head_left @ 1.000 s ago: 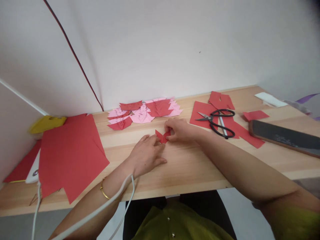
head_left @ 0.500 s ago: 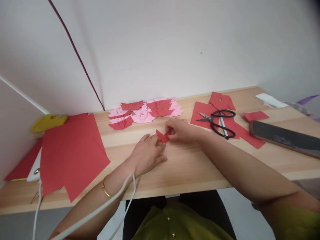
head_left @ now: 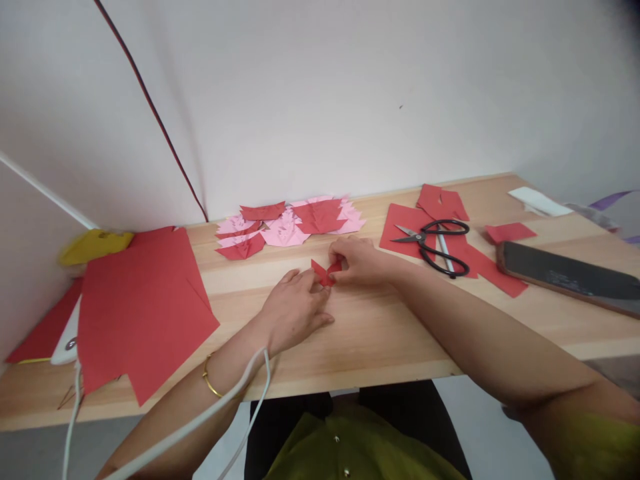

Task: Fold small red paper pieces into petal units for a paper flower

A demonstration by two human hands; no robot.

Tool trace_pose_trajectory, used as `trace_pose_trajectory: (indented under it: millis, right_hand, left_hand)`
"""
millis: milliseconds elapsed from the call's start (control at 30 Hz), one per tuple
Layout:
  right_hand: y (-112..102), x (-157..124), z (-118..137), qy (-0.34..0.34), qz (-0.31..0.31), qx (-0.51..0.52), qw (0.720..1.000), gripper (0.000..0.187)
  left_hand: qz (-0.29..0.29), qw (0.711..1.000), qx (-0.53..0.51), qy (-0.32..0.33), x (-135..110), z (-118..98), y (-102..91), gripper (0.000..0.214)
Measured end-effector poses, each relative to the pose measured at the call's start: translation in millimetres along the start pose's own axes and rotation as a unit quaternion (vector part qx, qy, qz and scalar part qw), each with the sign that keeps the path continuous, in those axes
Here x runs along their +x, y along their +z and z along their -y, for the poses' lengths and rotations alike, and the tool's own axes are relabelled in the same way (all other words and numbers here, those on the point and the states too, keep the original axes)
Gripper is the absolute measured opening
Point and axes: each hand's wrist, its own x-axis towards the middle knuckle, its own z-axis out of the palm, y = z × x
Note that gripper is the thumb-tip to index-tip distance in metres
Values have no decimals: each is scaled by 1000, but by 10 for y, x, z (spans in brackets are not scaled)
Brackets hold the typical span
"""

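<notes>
A small folded red paper piece (head_left: 324, 273) lies on the wooden table (head_left: 380, 333) between my hands. My left hand (head_left: 294, 308) rests palm down on the table, its fingertips pressing the piece's left part. My right hand (head_left: 361, 260) pinches the piece's right flap between thumb and fingers. Just behind the hands lies a cluster of folded pink and red paper shapes (head_left: 290, 223).
A stack of large red sheets (head_left: 140, 307) covers the table's left side, with a yellow object (head_left: 95, 245) behind it. Black scissors (head_left: 435, 243) lie on red scraps (head_left: 480, 263) at the right, next to a dark flat bar (head_left: 570, 279). White cables (head_left: 200, 420) hang off the front edge.
Almost nothing differs; both hands stay on the small red piece, with only slight finger shifts at its fold.
</notes>
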Motion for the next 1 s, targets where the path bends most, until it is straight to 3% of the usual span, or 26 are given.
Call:
trace_pose_trajectory:
  millis: [100, 267, 500, 767, 1000]
  right_hand:
    - [23, -2, -4, -8, -16, -15, 1000, 23]
    - [14, 17, -21, 11, -9, -1, 1000, 14]
    - [28, 1, 75, 19, -26, -22, 999, 33]
    - [42, 81, 29, 50, -41, 2, 998, 11]
    - [-63, -1, -139, -64, 16, 18, 998, 31]
  left_hand:
    - [1, 1000, 2, 2, -1, 4, 5, 37]
    - [-2, 1000, 3, 5, -3, 17, 14, 37]
    - [-3, 1000, -12, -2, -8, 9, 1, 31]
    - [-4, 1000, -8, -29, -46, 50, 27, 40]
    - [-63, 996, -56, -17, -8, 104, 84, 26]
